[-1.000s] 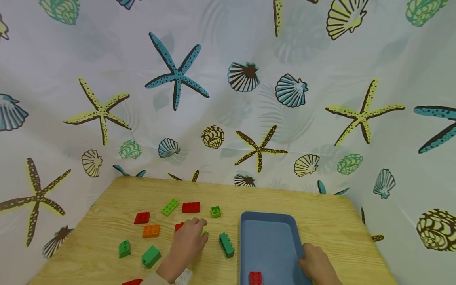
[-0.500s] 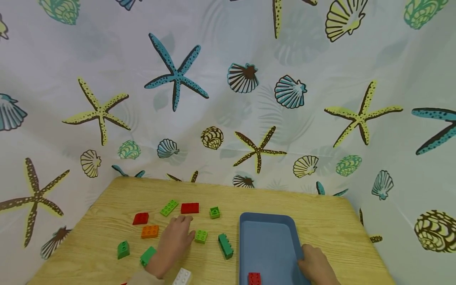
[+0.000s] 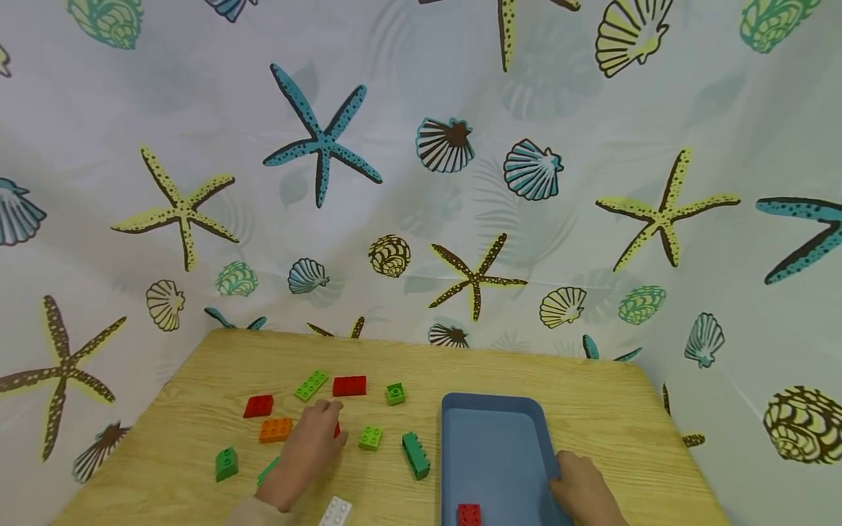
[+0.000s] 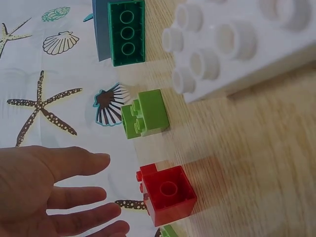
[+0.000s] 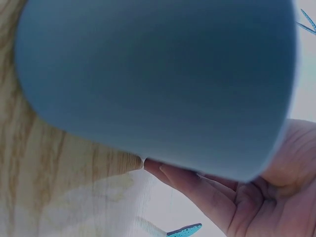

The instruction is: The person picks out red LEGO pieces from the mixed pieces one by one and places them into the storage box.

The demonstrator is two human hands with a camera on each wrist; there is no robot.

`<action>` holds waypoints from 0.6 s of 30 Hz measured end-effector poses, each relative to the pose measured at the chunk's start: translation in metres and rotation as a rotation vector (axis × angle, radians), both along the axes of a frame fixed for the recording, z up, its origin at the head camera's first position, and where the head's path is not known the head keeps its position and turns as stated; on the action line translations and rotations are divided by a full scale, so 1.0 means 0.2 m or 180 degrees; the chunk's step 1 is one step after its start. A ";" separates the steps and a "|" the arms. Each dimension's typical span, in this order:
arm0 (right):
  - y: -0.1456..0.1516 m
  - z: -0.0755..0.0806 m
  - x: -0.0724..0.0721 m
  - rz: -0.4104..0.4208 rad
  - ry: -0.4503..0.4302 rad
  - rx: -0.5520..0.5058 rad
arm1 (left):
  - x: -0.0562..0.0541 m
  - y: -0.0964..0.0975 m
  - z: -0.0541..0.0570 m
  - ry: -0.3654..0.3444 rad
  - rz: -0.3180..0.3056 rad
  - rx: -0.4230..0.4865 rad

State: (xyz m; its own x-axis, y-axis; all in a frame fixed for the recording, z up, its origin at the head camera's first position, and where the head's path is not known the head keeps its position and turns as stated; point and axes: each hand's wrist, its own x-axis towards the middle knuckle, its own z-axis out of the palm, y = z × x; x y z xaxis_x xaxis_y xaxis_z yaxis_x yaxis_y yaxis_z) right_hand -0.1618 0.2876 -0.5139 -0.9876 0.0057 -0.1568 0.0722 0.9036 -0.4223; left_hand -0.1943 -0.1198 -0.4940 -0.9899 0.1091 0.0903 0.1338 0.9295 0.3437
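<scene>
My left hand (image 3: 305, 453) is over the bricks left of the tray, its fingers spread and holding nothing. Just beyond its fingertips stands a red building brick (image 4: 170, 195); in the head view the hand hides most of it. A lime green brick (image 3: 371, 438) lies to the right of that hand, and a white brick (image 3: 336, 511) sits nearer the front. My right hand (image 3: 585, 486) grips the right rim of a blue-grey tray (image 3: 544, 435). In the right wrist view its fingers (image 5: 197, 190) reach under the tray's edge. A red brick (image 3: 470, 514) is inside the tray.
Beside the tray lies a dark green brick (image 3: 416, 455). Farther back are a long red brick (image 3: 349, 386), a long lime brick (image 3: 311, 385) and a small green one (image 3: 395, 394). Leftward sit an orange brick (image 3: 275, 430) and a green brick (image 3: 226, 464). A patterned curtain (image 3: 395, 183) hangs behind.
My left hand has moved left and back from over the lime green brick, which now shows fully, along with the white brick. My right hand keeps its grip on the tray.
</scene>
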 end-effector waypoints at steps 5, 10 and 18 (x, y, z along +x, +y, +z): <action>0.00 0.00 0.00 -0.0011 -0.0034 -0.0052 | -0.01 -0.01 -0.01 -0.0081 0.0000 -0.0042; 0.00 0.01 0.00 0.0058 -0.0033 -0.0031 | -0.01 -0.02 -0.02 -0.0133 0.0003 -0.0089; -0.01 0.02 0.00 -0.0002 -0.0127 -0.0071 | -0.01 -0.03 -0.03 -0.0207 -0.0039 -0.0167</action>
